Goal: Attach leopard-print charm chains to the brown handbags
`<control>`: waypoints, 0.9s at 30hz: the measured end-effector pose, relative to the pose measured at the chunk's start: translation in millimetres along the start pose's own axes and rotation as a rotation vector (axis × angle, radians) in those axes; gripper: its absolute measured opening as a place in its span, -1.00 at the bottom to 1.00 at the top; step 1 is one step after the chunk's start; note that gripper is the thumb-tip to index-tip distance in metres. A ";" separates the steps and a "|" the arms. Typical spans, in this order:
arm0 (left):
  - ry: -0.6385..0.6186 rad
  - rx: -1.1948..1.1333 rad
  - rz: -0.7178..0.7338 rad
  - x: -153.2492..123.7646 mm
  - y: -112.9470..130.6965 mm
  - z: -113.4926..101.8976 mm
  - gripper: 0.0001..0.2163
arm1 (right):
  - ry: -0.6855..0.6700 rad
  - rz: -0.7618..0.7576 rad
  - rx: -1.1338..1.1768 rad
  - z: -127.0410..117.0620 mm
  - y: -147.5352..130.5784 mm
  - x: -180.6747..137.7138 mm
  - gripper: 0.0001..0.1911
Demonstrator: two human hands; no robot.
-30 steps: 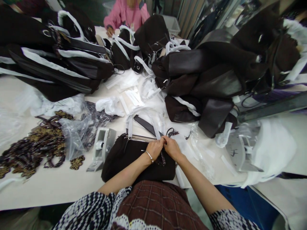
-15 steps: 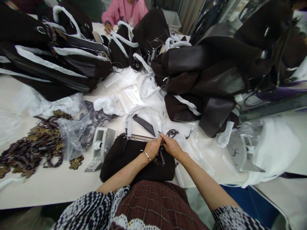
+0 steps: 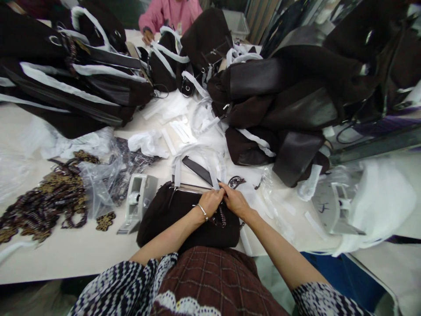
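Observation:
A dark brown handbag (image 3: 184, 219) lies at the table's front edge, close against my apron. Its handles (image 3: 178, 170) are wrapped in white and stand up behind it. At the base of the right handle end, my left hand (image 3: 211, 202) and my right hand (image 3: 236, 202) meet, fingers closed in a pinch. Exactly what the fingertips grip there is too small to make out. A patterned chain-like strap (image 3: 222, 216) hangs just below them on the bag's front. Behind the hands lies a flat dark strap (image 3: 197, 170).
Grey tape dispensers stand left (image 3: 140, 197) and right (image 3: 338, 210) of the bag. Patterned chains (image 3: 42, 206) are heaped at left. Dark bags pile up at back left (image 3: 98, 87) and right (image 3: 279, 101). Across the table sits a person in a pink sleeve (image 3: 153, 17).
Both hands stay at the handle's base; the left hand has shifted very slightly right. The bag and everything around it lie as before.

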State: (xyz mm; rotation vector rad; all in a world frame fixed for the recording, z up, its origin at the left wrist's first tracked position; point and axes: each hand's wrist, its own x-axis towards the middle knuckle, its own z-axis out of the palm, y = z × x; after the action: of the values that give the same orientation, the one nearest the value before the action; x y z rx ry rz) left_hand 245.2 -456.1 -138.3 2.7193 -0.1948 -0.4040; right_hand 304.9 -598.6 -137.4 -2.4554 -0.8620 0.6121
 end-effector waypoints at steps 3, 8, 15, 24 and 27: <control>0.003 -0.024 -0.014 -1.5 -1.3 1.3 -0.74 | 0.032 0.016 -0.041 4.0 -3.5 -3.0 -0.49; 0.021 -0.099 -0.093 -1.0 -10.8 5.9 -0.85 | 0.117 0.079 -0.001 10.4 -6.0 -9.8 -0.55; 0.025 -0.238 -0.075 -2.4 -17.3 7.4 -0.81 | 0.234 0.155 0.418 7.6 -1.7 -20.0 -0.64; 0.023 -0.222 -0.195 -13.1 -12.8 4.9 -0.89 | 0.221 0.214 0.506 8.1 -3.4 -31.1 -0.72; -0.009 -0.189 -0.229 -10.2 -12.6 5.7 -0.90 | 0.197 0.218 0.472 5.7 -5.3 -35.4 -0.72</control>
State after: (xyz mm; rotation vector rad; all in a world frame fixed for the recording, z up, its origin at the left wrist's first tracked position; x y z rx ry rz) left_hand 234.7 -444.6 -145.7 2.5603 0.1472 -0.4727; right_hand 274.4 -616.8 -130.1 -2.1393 -0.3260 0.5599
